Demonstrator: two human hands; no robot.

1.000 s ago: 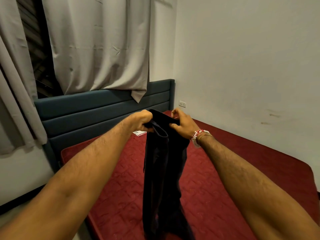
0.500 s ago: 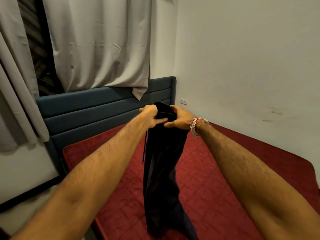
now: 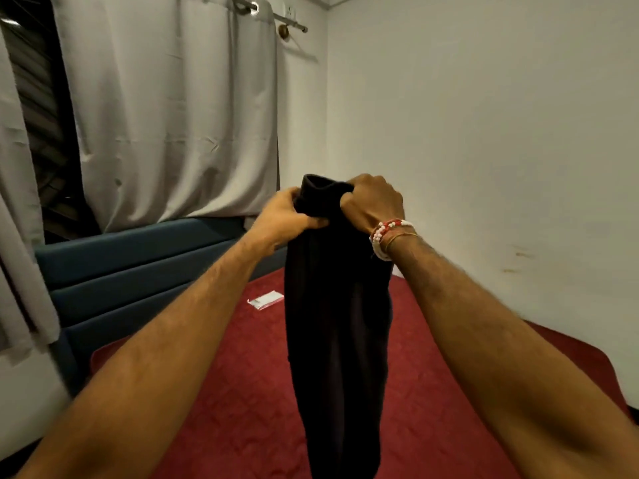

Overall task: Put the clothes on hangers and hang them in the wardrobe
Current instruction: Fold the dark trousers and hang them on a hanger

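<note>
Both hands hold one dark garment (image 3: pixel 337 323) up in front of the person, above the red mattress (image 3: pixel 221 402), its length hanging straight down past the bottom of the view. The left hand (image 3: pixel 285 217) has its grip closed on the bunched top edge from the left side, thumb pressed across the cloth, and the right hand (image 3: pixel 371 202) is curled tight over the same top edge from the right, the two almost touching. No hanger and no wardrobe are in view. The step in hand looks like straightening the piece before it goes on a hanger. To do it well, slide the hands apart along the top edge so the cloth opens flat, let the weight pull the folds out, keep the hem from dragging on the bed, and only then free one hand to fetch a hanger
</note>
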